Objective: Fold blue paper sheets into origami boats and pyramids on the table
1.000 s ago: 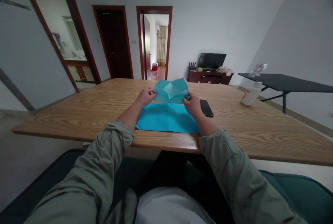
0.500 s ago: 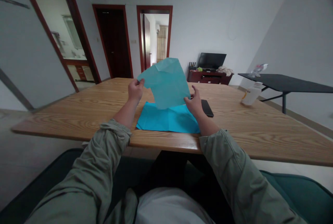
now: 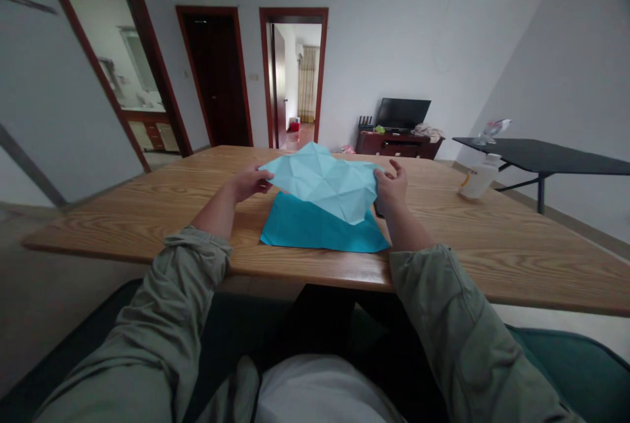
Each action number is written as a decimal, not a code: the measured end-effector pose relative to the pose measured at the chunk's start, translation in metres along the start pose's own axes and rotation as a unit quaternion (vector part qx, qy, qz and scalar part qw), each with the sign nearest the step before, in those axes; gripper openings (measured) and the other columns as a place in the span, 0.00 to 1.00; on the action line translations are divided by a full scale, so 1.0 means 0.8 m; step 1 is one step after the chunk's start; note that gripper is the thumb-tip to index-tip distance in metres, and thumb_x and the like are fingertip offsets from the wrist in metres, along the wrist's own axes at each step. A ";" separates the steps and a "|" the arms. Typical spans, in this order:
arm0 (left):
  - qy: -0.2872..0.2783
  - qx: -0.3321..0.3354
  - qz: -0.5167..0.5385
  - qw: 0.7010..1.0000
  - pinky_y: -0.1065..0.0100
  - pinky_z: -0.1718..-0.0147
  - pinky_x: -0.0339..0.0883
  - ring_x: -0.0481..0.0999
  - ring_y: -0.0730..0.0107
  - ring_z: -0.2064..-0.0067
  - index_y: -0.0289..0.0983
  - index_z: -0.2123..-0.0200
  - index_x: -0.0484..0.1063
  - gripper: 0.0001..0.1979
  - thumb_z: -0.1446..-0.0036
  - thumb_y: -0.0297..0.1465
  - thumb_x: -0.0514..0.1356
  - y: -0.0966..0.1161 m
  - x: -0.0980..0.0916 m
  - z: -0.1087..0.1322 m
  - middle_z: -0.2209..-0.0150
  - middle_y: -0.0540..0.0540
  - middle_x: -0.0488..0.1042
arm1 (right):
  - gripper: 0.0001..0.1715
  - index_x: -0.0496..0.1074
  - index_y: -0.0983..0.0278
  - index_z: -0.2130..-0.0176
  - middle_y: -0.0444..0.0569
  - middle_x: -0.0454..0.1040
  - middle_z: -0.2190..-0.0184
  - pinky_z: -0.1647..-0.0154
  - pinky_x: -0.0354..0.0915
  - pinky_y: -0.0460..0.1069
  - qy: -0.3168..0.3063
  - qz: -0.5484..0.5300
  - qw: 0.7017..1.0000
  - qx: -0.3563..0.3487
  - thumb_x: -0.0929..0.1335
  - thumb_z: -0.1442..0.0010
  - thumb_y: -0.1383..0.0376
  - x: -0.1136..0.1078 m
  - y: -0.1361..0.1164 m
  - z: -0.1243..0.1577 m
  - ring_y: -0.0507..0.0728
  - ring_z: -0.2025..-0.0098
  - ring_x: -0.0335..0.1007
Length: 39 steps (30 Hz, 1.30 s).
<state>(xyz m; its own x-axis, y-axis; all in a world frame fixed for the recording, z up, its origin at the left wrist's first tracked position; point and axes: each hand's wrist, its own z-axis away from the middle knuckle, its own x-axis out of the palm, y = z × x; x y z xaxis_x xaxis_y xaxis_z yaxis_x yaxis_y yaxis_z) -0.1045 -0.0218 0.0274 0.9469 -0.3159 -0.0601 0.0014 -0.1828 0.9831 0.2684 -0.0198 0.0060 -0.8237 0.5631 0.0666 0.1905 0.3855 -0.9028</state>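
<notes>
A light blue, creased sheet of paper (image 3: 325, 180) is held up above the table, stretched between both hands. My left hand (image 3: 250, 183) pinches its left corner between thumb and fingers. At the opposite corner, my right hand (image 3: 392, 188) grips the paper, with a finger raised off it. Fold lines cross the sheet, and it lies tilted nearly flat in the air. Beneath it a darker blue sheet (image 3: 319, 229) rests on the table near the front edge, partly covered from view. A black phone (image 3: 378, 208) shows only a little behind my right hand.
The wooden table (image 3: 467, 246) spreads wide to both sides. A translucent plastic jug (image 3: 480, 177) stands at its right. Beyond it is a black folding table (image 3: 556, 155) with a clear plastic item (image 3: 493, 131) on top. A TV (image 3: 404, 113) sits on a cabinet by the far wall.
Both hands have moved apart and the light blue paper has come down from a raised, upright tilt to a flatter, more spread pose. Its creases now show, and the phone is mostly hidden.
</notes>
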 end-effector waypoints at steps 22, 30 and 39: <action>-0.063 -0.136 -0.187 0.971 0.75 0.86 0.52 0.64 0.76 0.81 0.36 0.56 0.68 0.29 0.63 0.36 0.71 -0.051 -0.001 0.000 0.77 0.52 0.68 | 0.26 0.70 0.62 0.48 0.48 0.76 0.65 0.61 0.65 0.47 -0.234 0.359 0.899 -0.084 0.70 0.47 0.64 -0.008 0.040 -0.004 0.54 0.65 0.71; -0.030 -0.167 -0.270 0.948 0.74 0.86 0.53 0.65 0.73 0.82 0.37 0.55 0.65 0.29 0.61 0.35 0.70 -0.059 0.000 -0.009 0.80 0.53 0.67 | 0.32 0.67 0.62 0.44 0.55 0.74 0.54 0.54 0.65 0.51 -0.232 0.379 0.891 -0.088 0.69 0.47 0.55 -0.003 0.022 0.009 0.60 0.56 0.72; -0.027 -0.165 -0.313 0.935 0.73 0.84 0.53 0.64 0.71 0.84 0.37 0.34 0.49 0.51 0.60 0.32 0.70 -0.048 0.008 -0.004 0.83 0.55 0.66 | 0.35 0.64 0.64 0.42 0.60 0.72 0.52 0.68 0.67 0.49 -0.248 0.364 0.898 0.020 0.69 0.47 0.54 -0.012 0.010 0.015 0.57 0.66 0.73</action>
<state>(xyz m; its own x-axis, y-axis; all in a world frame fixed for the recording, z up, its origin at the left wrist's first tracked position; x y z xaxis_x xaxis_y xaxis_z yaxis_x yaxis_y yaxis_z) -0.0971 -0.0140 -0.0102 0.7102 -0.2914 -0.6408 0.6571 -0.0522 0.7520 0.2712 -0.0306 -0.0070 -0.6276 0.2563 -0.7351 0.7633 0.0165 -0.6459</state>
